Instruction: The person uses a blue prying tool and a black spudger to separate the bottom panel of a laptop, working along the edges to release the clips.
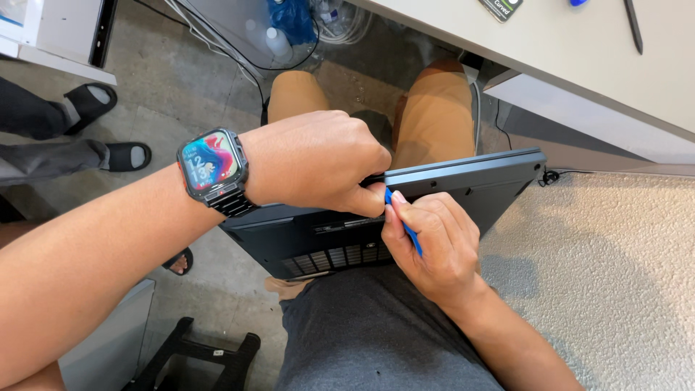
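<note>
Laptop [434, 195] lay bottom-up across the seated person's lap, dark grey, its vent slots [340, 257] turned toward the belly and its far corner jutting out over the carpet [615, 275]. It looked stiff and fairly heavy, a thing best held by its edges or flat under the palm; the thin base cover seemed the fragile part, likely to crack or scar if levered hard at one spot.

A slim blue pry tool [402, 221] was pinched in the right hand [434, 246], fingers curled tight around it, its tip set at the seam along the laptop's near edge. Such a tool looked light and a little springy, easy to slip. The left hand [311, 163] came over from the other side, clenched down on the same edge with the thumb pressed right beside the tip, steadying the case. A square watch [211, 165] with a dark metal band sat on that wrist.

Tan shorts [434, 108] and a grey shirt [362, 333] showed beneath. Further out, a pale desk [565, 51] ran across the upper right with a pen [634, 25] on it. Cables [239, 58] trailed over the concrete floor [159, 80], and another person's sandalled feet [108, 123] stood at the left.
</note>
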